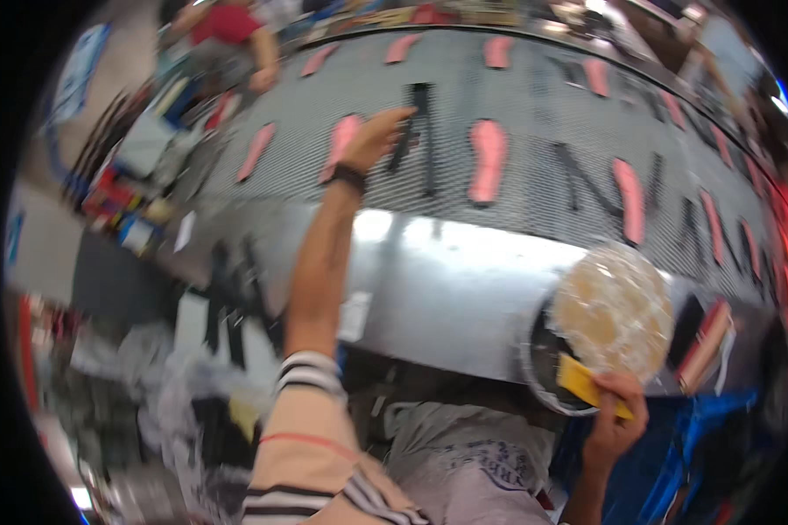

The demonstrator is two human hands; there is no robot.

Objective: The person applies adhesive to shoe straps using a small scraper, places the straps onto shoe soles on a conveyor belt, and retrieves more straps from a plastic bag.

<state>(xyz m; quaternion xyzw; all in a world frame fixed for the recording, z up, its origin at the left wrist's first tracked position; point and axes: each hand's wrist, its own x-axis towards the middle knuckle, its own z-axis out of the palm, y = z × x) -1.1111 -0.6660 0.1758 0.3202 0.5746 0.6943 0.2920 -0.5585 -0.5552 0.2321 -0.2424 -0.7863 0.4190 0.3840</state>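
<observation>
Over the mesh belt (pixel 534 96), left hand (pixel 378 133) outstretched, fingers open on pink insole (pixel 341 144); right hand (pixel 617 420) gripping yellow scraper (pixel 582 381)

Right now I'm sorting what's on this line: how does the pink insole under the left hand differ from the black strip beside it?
The pink insole is pink and foot-shaped with rounded ends; the black strip is black, narrow and straight-edged. The left hand reaches onto the pink insole, while the black strip lies beside the fingers; contact there is unclear. Both lie flat on the grey mesh belt.
</observation>
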